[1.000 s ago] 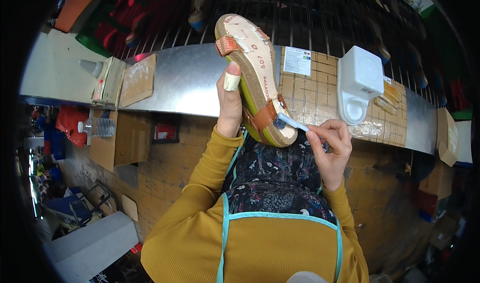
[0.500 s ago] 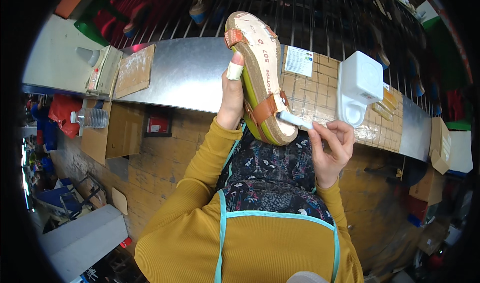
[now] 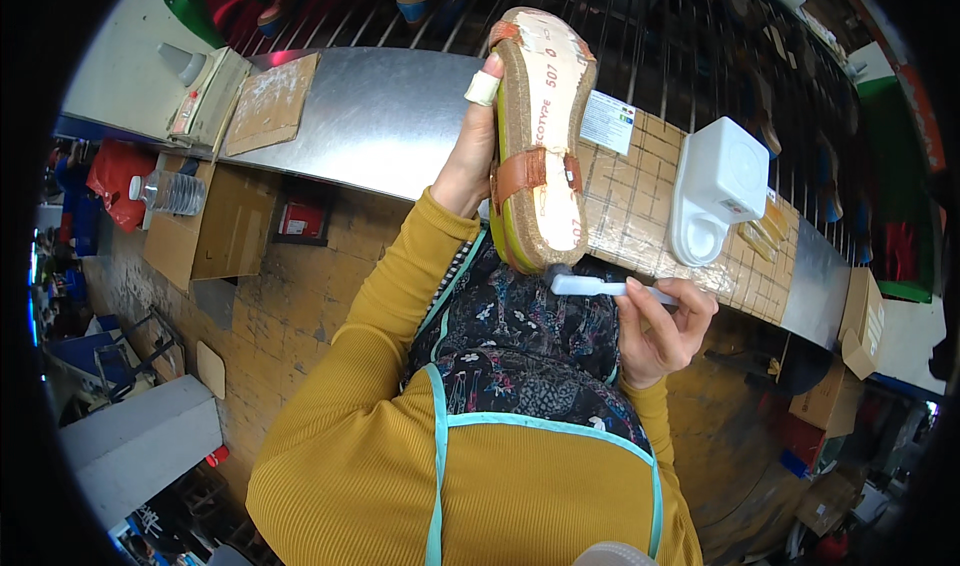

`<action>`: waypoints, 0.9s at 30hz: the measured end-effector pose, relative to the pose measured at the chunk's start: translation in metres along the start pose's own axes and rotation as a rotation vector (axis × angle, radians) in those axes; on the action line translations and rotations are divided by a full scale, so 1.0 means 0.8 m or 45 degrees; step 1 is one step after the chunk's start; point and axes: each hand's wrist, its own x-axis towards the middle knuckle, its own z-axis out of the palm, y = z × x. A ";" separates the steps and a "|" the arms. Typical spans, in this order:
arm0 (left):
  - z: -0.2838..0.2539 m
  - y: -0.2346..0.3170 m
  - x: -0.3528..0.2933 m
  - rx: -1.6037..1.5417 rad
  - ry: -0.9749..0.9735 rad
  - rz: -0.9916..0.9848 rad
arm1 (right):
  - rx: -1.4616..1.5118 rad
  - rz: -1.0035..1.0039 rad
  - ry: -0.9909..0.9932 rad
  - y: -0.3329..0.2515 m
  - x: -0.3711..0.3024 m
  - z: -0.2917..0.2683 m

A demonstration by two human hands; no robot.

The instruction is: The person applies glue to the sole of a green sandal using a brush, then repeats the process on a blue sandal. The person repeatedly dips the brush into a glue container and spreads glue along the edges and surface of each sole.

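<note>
My left hand point(image 3: 468, 161) grips a sandal point(image 3: 540, 126) on a green last, its pale underside turned up. Brown leather straps fold over onto the underside, and a cork-coloured band runs along the edge. White tape wraps the left thumb, which presses on the sandal's side; the other fingers are hidden behind it. Between the thumb and fingers of my right hand point(image 3: 665, 331) is a small brush point(image 3: 592, 286) with a white handle. Its dark tip is at the rounded lower end of the sandal, seemingly touching the edge.
A white plastic container point(image 3: 728, 171) with a round cup stands on a cardboard-covered part of the metal bench point(image 3: 375, 101). Behind runs a barred rack point(image 3: 640, 36) with more shoes. At left are a cardboard sheet point(image 3: 272, 104), an open box point(image 3: 235, 226) and a plastic bottle point(image 3: 170, 192).
The brush has moved from the sandal's underside, beside the strap, down to its lower end. My left hand has shifted the sandal slightly right and turned it a little.
</note>
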 end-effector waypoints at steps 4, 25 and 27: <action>0.013 -0.002 0.001 -0.042 -0.001 -0.066 | 0.018 0.096 0.014 -0.001 0.014 0.009; 0.008 -0.029 0.005 -0.194 -0.113 -0.242 | 0.046 -0.190 -0.109 -0.013 0.010 -0.007; 0.006 -0.035 0.006 -0.247 -0.152 -0.266 | -0.076 -0.129 -0.071 -0.012 0.012 -0.002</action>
